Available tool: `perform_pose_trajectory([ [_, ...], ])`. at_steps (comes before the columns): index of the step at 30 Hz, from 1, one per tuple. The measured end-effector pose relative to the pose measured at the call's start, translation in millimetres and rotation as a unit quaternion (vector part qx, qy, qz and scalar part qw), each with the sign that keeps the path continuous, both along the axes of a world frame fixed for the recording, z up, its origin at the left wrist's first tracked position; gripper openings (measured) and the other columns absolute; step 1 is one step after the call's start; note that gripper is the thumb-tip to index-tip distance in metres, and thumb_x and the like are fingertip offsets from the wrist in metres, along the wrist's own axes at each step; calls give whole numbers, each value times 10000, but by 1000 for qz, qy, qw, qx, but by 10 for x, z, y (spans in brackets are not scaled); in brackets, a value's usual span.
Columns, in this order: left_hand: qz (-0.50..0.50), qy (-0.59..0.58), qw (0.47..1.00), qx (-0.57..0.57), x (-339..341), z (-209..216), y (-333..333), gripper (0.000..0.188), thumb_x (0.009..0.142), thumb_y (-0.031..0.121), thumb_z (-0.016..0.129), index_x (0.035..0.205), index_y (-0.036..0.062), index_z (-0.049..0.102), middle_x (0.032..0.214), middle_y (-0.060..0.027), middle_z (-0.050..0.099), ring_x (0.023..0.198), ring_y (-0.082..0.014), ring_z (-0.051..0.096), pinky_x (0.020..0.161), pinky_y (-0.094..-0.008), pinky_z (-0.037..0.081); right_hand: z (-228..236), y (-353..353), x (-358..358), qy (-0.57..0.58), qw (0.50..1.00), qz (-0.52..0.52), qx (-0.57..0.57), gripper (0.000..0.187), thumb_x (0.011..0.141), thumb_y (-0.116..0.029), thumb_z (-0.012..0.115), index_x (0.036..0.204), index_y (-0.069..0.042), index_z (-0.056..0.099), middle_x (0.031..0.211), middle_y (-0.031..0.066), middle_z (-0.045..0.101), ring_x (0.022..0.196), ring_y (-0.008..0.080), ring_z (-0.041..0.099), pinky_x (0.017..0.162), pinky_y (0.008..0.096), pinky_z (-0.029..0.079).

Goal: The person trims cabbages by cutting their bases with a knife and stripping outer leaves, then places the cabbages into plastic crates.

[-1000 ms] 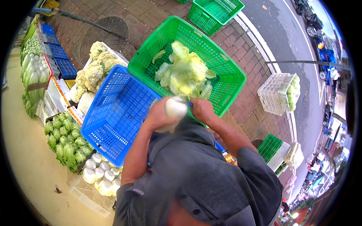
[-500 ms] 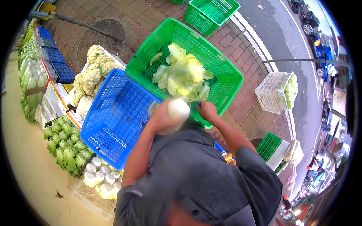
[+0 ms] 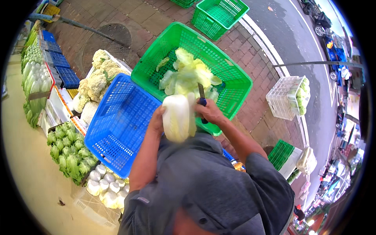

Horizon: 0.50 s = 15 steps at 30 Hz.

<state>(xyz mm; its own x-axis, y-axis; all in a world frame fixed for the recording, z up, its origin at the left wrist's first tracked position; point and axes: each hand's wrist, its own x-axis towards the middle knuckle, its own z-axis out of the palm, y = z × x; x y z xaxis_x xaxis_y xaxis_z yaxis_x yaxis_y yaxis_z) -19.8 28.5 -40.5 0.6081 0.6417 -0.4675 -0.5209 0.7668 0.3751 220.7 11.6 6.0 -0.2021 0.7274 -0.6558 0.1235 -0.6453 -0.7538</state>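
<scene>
My left hand (image 3: 157, 120) grips a pale napa cabbage (image 3: 177, 117) by its left side, holding it upright in front of my chest. In my right hand (image 3: 212, 112) is a knife (image 3: 202, 96) with a dark blue handle, its blade pointing away from me. The fingers of that hand are close to the cabbage's right side, where an outer leaf stands slightly apart. Beyond both hands, loose yellow-green cabbage leaves (image 3: 188, 76) lie heaped in a green crate (image 3: 235, 84). A blue crate (image 3: 117, 121) stands to the left of my left forearm.
Cauliflowers (image 3: 96, 84) sit behind the blue crate. Green lettuces (image 3: 70, 150) and trimmed white cabbages (image 3: 107, 186) lie at the left. Another green crate (image 3: 221, 17) stands at the far side, and a white crate (image 3: 284, 96) with cabbages is by the road's edge.
The cabbage has turned from end-on to upright, its long side now showing. My right hand has moved left toward it, and the knife has come up into plain view.
</scene>
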Motion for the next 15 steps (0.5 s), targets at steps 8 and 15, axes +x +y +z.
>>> perform_pose_trajectory([
  [8, 107, 82, 988, -77, 22, 53, -24, 482, 846, 373, 561, 1160, 13, 619, 1017, -142, 698, 845, -266, 696, 756, -387, 588, -158, 82, -176, -74, 990, 42, 114, 238, 811, -206, 606, 906, 11, 632, 706, 74, 602, 679, 143, 531, 624, 366, 453],
  [15, 41, 140, 985, -92, 18, 261, -167, 384, 887, 334, 527, 1061, 12, 643, 916, -151, 701, 733, -279, 692, 655, -414, 588, -217, 266, -3, -214, 930, 180, 238, 133, 834, -136, 578, 863, -9, 605, 695, 139, 585, 618, 251, 558, 586, 396, 433],
])
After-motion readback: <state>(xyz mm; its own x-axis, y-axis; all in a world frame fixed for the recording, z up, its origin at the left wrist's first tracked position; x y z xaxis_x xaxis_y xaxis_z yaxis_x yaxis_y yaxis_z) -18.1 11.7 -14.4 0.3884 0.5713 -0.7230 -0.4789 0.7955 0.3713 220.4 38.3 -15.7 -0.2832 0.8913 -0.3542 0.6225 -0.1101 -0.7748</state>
